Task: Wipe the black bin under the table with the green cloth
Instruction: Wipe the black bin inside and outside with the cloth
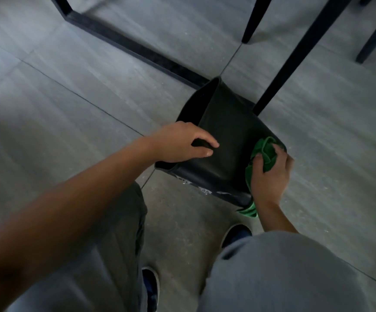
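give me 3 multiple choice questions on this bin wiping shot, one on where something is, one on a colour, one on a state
1. Where is the cloth?
A. on the floor left of the bin
B. pressed against the bin's right side
C. draped over a table leg

2. What colour is the cloth?
A. green
B. yellow
C. white

3. What is the left hand doing?
A. hanging free in the air
B. holding a bottle
C. resting its grip on the bin's rim

Answers:
1. B, the right hand pushes the cloth against the bin's right wall.
2. A, the bunched fabric under the hand is bright green.
3. C, its fingers curl over the black edge on the left.
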